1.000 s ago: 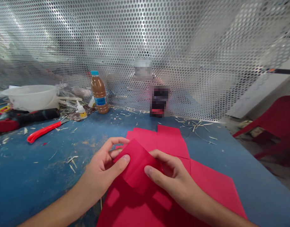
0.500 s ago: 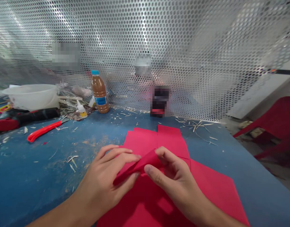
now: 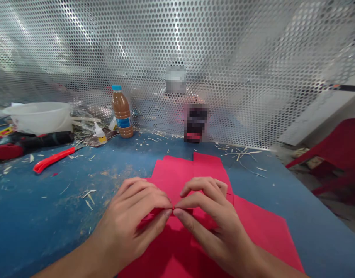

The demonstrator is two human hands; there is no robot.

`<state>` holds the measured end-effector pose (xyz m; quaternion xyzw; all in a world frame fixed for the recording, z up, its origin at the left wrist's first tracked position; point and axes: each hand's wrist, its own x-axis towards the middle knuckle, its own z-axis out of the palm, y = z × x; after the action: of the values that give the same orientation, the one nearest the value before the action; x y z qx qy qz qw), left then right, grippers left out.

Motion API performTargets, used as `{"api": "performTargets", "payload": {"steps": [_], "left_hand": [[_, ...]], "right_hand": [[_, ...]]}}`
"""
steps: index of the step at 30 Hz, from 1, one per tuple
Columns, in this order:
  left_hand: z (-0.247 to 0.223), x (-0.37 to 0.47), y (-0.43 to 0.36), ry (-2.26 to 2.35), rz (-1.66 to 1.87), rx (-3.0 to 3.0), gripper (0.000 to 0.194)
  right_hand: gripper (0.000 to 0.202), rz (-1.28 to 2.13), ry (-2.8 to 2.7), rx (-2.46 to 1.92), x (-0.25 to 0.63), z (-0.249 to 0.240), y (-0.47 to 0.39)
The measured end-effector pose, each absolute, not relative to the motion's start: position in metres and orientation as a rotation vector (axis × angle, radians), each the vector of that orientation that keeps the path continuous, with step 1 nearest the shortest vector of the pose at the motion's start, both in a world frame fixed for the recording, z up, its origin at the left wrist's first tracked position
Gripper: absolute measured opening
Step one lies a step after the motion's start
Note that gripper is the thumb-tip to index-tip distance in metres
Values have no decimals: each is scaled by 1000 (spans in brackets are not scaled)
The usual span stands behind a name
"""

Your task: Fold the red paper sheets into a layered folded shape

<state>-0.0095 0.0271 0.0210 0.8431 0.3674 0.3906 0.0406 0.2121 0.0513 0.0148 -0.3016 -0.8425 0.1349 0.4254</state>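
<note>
My left hand (image 3: 136,216) and my right hand (image 3: 213,220) meet over several overlapping red paper sheets (image 3: 177,170) on the table. Between them is a folded piece of red paper (image 3: 186,211), seen almost edge-on. The left thumb and index finger pinch it at its middle. Just to the right, the right thumb and index finger pinch the same edge, their tips almost touching the left ones. Both palms and much of the folded piece are hidden behind the fingers.
At left on the blue table (image 3: 64,208) lie a red-handled knife (image 3: 54,160) and a black-and-red tool (image 3: 44,142). Behind stand a white basin (image 3: 39,117), a small glue bottle (image 3: 99,133) and a brown-filled bottle (image 3: 122,114). A red chair (image 3: 339,146) is at right.
The folded red paper has turned from a tilted position to nearly level and edge-on. My right fingers have come down and closed on its edge beside my left fingertips.
</note>
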Motion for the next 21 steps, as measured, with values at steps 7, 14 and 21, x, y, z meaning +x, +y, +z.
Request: {"api": "performTargets", "payload": {"steps": [7,14,21], "left_hand": [[28,-14,33,1145,1167,2573,15],[19,-23,39,1186,1053,2557,16],[22,-19,37,1188,1016,2570,19]], "right_hand": [[18,376,-2049,-808,214,10,61],[26,387,-2089,-792,215,11,64],[24,431,-2110,-842,214,10,62]]}}
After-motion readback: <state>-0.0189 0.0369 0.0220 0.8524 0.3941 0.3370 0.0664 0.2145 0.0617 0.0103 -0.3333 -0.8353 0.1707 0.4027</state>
